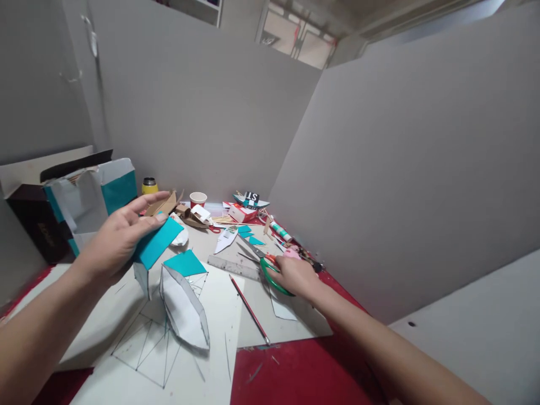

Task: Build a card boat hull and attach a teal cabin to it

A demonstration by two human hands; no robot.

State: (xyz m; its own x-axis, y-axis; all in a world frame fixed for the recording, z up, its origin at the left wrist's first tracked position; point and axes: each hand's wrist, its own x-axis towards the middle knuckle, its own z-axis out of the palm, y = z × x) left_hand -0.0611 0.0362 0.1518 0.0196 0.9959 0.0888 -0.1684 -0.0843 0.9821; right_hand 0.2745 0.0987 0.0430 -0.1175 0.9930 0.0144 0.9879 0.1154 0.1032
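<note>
Between the thumb and fingers of my left hand (126, 230) is a folded piece of teal cardboard (159, 243), raised over the table, its lower flap white. My right hand (297, 274) grips scissors (270, 273) with green and orange handles; their blades are apart and point left. Below the left hand, a white paper boat hull (185, 309) rests on a sheet with pencil-drawn lines (147, 349). Beside it lies another teal piece (185, 262). A red pencil (250, 310) and a clear ruler (234, 266) lie between my hands.
At the back are a yellow bottle (149, 186), a paper cup (198, 198), a finished-looking boat (251, 199), a glue tube (280, 230) and brown cardboard scraps (189, 216). A torn box (84, 202) stands left. Grey partitions (202, 107) enclose the red table (270, 377).
</note>
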